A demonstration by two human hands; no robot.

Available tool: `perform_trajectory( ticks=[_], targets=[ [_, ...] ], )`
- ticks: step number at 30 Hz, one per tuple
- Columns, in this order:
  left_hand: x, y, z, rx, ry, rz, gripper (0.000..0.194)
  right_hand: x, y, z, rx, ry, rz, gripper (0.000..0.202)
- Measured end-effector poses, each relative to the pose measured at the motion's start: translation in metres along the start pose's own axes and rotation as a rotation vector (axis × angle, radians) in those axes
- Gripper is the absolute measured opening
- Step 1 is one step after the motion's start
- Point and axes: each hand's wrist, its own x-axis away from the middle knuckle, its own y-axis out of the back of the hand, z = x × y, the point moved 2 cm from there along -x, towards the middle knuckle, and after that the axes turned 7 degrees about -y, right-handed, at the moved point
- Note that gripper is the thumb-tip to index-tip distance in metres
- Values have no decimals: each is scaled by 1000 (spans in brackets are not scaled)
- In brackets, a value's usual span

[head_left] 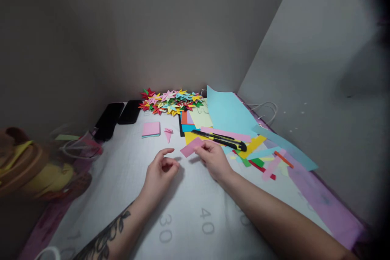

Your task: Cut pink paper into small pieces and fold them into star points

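A small pink paper rectangle (190, 147) is pinched between the thumb and fingers of my right hand (213, 157). To its left, my left hand (161, 168) is held with thumb and fingers curved and apart, touching nothing. Beyond my left hand lie a folded pink piece (168, 134) and a stack of square papers with pink on top (151, 129). A yellow and black cutter (227, 140) rests on paper just past my right hand.
Folded multicoloured stars (170, 100) are heaped against the back wall. Two dark phones (129, 112) lie at the back left. Blue sheets (230, 109) and coloured strips (258, 162) spread over the right side. A brown and yellow object (39, 166) stands at the left edge.
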Motion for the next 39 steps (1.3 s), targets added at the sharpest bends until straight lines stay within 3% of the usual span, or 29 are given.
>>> perform_trajectory(
  ticks=[6, 15, 18, 23, 25, 30, 36, 39],
  targets=[
    [0, -3, 3, -18, -32, 11, 63, 8, -8, 2, 89, -8, 97, 20],
    [4, 0, -6, 16, -36, 23, 43, 20, -30, -1, 97, -51, 174, 19],
    [4, 1, -8, 8, -36, 36, 42, 12, -20, 2, 34, -13, 138, 21],
    [2, 5, -3, -48, -59, 36, 40, -5, 14, 9, -43, 68, -92, 22],
    [2, 6, -2, -98, -78, 21, 39, -5, 23, 15, -7, 170, -141, 20],
    [4, 8, -4, -229, -139, 22, 36, 9, 15, 25, 273, 439, 43, 16],
    [5, 11, -2, -376, -262, 12, 35, 15, 6, 21, 300, 402, 272, 41],
    [4, 11, -3, -354, -302, 91, 55, 13, 9, 17, 264, 298, 237, 51]
  ],
)
